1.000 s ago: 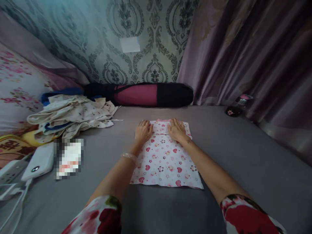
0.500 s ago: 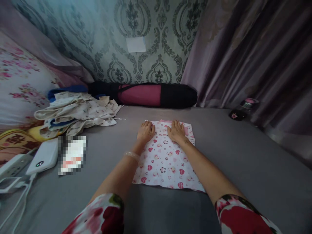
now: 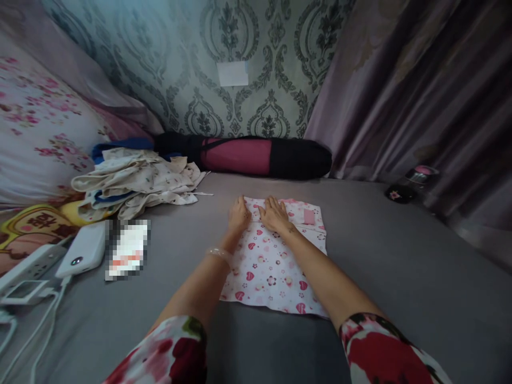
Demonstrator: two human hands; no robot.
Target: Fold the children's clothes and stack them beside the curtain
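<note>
Under the right hand (image 3: 275, 214), the cloth (image 3: 276, 266) looks matt, lightly creased; the sheet (image 3: 368, 256) around it, smooth matt fabric. Left of the left hand (image 3: 239, 216), the clothes (image 3: 138, 173) are dull fabric, the power bank (image 3: 85, 246) smooth plastic. Beyond the right hand, the curtain (image 3: 384, 96) looks satiny.

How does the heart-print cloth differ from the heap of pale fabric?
The heart-print cloth lies flat; the heap of pale fabric is rumpled and piled. The cloth shows red hearts and flowers on white; the heap has small marks on cream. The right hand rests on the cloth; no hand touches the heap. Both are patterned fabric on the grey sheet.
</note>
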